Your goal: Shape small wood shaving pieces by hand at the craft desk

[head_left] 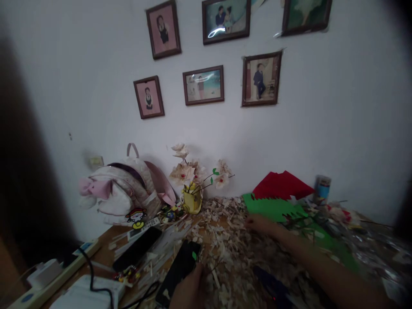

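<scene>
At the bottom centre is my left hand (189, 285), its fingers closed around a thin dark stem (216, 265). A small green paper leaf (194, 256) shows just above these fingers, over a black phone (178, 268). My right hand (257, 224) reaches over the pale shavings (225, 236) beside the green sheet (273, 207). Its fingers are drawn together and blurred; what they hold, if anything, I cannot make out. Below my right forearm lies a dark blue glue gun (272, 285) with a small red light.
A yellow vase (192, 201) of paper flowers (183, 172) stands by the wall, beside a pale backpack (128, 189). Red paper (281, 184) and a can (322, 189) are at the back right. A second phone (138, 248) and a power strip (64, 274) lie left.
</scene>
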Demonstrator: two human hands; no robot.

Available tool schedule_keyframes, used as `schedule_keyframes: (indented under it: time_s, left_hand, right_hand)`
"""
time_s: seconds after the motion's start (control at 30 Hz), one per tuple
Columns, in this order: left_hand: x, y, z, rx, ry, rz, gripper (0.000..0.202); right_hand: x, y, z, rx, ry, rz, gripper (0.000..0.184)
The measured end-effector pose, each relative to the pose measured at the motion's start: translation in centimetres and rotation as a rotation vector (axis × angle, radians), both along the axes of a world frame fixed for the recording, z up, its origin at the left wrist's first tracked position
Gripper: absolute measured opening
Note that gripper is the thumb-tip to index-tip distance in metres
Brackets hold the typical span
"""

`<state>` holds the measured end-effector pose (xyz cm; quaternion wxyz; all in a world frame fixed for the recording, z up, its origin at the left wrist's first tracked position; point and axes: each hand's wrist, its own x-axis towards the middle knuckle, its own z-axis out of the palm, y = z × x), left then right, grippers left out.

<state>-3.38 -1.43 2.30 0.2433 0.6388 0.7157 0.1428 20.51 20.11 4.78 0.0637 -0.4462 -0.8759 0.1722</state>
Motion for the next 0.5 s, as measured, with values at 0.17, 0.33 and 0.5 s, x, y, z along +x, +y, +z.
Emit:
schedule_keyframes:
  time_s: [0.17, 0.33, 0.5]
  left_hand:
    - [0.0, 0.2, -0.4, 0.010, 0.018, 0.039, 0.032]
    - [0.2, 0.2, 0.0, -0.014, 0.027, 0.023, 0.034]
    - [0.4, 0.0, 0.0, 0.038, 0.006, 0.023, 0.035]
  right_hand:
    - [0.7, 0.5, 1.9, -0.009, 0.072, -0.042, 0.023]
    - [2.2, 0.5, 0.8, 0.000, -0.019, -0.051, 0.013]
    - [2.6, 0.0, -1.5, -0.126, -0.192, 0.004, 0.016]
